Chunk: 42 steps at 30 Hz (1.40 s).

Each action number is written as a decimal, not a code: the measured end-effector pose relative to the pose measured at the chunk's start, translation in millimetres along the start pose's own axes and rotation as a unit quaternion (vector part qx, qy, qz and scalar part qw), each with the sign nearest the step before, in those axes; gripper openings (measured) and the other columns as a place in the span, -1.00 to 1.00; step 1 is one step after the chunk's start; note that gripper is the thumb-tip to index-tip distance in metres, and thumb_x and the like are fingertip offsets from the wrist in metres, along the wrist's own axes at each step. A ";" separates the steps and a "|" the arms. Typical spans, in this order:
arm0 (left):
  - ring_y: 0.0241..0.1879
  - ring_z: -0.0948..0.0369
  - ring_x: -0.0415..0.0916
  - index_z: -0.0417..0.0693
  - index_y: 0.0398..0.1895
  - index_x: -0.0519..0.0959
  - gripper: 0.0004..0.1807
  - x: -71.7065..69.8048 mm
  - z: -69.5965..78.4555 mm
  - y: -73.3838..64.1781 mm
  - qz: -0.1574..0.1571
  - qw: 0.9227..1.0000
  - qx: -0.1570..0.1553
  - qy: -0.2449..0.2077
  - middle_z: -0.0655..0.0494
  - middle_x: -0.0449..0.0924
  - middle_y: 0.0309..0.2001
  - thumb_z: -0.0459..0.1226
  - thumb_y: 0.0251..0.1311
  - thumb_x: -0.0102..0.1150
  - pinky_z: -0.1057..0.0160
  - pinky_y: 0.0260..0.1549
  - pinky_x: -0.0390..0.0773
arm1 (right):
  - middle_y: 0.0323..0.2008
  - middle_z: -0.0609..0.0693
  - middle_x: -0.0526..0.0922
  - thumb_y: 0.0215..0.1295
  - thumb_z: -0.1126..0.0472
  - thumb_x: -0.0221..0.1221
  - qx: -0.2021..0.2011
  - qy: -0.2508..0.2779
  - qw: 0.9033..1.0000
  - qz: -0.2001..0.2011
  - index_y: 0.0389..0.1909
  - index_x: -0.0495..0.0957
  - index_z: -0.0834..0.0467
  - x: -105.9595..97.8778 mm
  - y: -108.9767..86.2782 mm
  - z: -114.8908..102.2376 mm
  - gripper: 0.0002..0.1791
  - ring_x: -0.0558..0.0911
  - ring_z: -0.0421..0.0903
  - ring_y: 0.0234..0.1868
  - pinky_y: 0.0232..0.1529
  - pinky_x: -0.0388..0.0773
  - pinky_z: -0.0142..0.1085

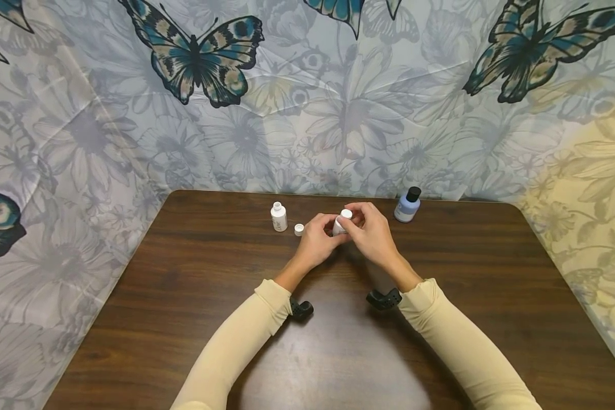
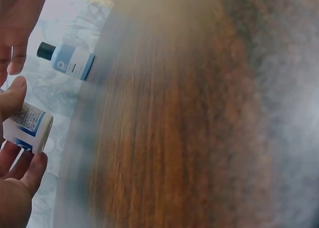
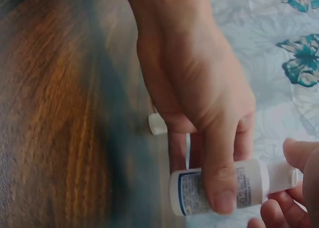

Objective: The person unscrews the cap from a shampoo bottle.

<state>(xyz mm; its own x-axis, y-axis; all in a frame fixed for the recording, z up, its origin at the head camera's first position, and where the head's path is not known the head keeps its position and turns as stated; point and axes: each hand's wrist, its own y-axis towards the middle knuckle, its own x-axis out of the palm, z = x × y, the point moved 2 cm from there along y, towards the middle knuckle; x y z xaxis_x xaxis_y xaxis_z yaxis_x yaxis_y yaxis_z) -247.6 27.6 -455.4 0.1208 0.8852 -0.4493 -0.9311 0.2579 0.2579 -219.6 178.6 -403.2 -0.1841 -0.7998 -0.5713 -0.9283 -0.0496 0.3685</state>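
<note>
Over the far part of the table, my left hand (image 1: 316,242) grips a small white bottle (image 3: 246,185) between thumb and fingers. Printed labelling with a blue edge runs round it. My right hand (image 1: 374,236) is at the bottle's top, its thumb and fingers pinching the white cap (image 1: 346,214). In the right wrist view the bottle lies sideways across the picture. Left of my hands, a second white bottle (image 1: 279,217) stands upright with its neck uncapped. Beside it a loose white cap (image 1: 299,229) rests on the table, close to my left hand.
A blue bottle with a black lid (image 1: 407,205) stands near the back edge, right of my hands. The dark wooden table (image 1: 184,296) reaches back to a butterfly-patterned cloth (image 1: 338,125). Both wrists carry black camera mounts.
</note>
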 end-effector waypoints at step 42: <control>-0.21 0.25 0.65 0.04 0.08 0.71 -0.53 -7.3 17.5 -17.5 -0.042 0.998 0.029 0.028 0.09 0.78 -0.15 -0.05 0.10 0.52 0.39 -0.23 0.60 | -0.44 0.00 0.54 0.20 0.23 0.45 -0.072 0.041 0.997 0.005 -0.22 0.64 0.20 -8.8 -5.7 2.0 -0.78 0.40 -0.22 -0.50 -0.52 0.31 -0.47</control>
<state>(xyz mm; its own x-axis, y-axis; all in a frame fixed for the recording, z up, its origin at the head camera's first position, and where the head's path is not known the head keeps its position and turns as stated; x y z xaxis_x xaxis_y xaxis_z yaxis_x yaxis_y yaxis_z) -226.2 23.4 -441.7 0.1767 0.8373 -0.5173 -0.8972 0.3532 0.2653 -213.3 187.2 -401.7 -0.1597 -0.8467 -0.5075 -0.8696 -0.1226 0.4783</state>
